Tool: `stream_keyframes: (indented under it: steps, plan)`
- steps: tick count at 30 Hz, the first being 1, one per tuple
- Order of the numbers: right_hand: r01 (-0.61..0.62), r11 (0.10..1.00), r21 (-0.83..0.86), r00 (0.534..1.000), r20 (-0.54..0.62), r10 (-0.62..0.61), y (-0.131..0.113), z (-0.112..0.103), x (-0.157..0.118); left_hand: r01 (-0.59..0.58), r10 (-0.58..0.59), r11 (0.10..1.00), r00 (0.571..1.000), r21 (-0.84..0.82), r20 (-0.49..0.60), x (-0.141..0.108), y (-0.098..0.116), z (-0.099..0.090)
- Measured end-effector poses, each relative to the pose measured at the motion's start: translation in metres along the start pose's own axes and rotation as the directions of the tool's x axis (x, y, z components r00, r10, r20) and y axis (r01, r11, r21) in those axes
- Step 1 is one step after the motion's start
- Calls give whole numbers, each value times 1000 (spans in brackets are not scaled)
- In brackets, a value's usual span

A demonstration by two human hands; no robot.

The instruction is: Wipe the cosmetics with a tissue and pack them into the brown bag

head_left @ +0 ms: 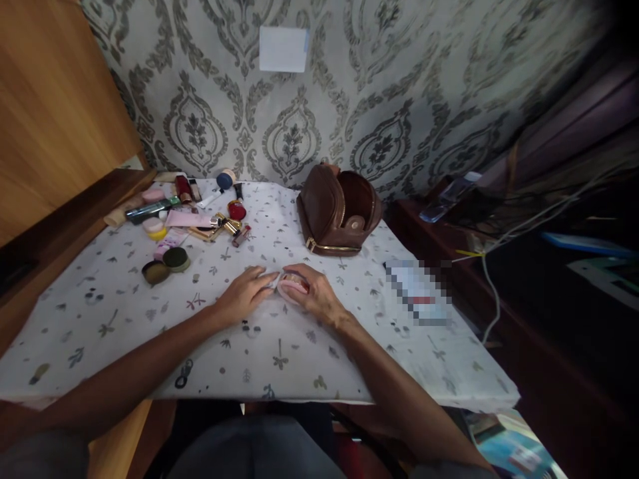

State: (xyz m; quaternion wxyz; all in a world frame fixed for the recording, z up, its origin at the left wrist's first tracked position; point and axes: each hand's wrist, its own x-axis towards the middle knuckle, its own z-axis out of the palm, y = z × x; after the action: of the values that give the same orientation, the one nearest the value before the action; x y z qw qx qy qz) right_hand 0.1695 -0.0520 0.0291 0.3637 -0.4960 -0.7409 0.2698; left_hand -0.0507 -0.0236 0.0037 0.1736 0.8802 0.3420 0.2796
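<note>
Near the middle of the table, my right hand (pixel 317 294) is wrapped round a small round pink compact (pixel 286 291), tilted on its side. Its fingers cover part of the compact's top and far side. My left hand (pixel 245 294) is just to the left, its fingertips closed on a small white tissue-like piece (pixel 272 280) against the compact's edge. What exactly this white piece is stays hard to make out. Beyond my right hand, a brown cosmetic bag (pixel 322 206) stands unzipped at the back of the table.
Cosmetics lie at the back left, among them a pink tube (pixel 187 219), a dark round jar (pixel 176 259) and a red compact (pixel 236 210). A blurred-out flat object (pixel 419 293) lies on the right of the patterned tablecloth (pixel 299 372). White cables (pixel 492 293) hang beyond the right edge.
</note>
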Motion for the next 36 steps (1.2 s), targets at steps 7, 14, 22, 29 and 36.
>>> stream_keyframes:
  steps: [7,14,22,29,36]
  plan:
    - [17,952,305,995,-103,15,0,21,5,6,-7,1000,989,-12,-149,2,1,-13]
    - [-47,925,376,996,-58,74,-3,17,6,-42,48,996,996,79,-78,0,1,-6]
    - [-82,976,203,997,3,83,2,-1,3,-87,81,985,996,150,44,1,5,3]
    - [-8,926,377,994,-99,49,1,14,7,15,-13,1000,991,13,-131,2,6,-6]
    - [-4,966,258,998,-55,19,-1,5,7,-59,63,997,993,47,-98,1,12,-5]
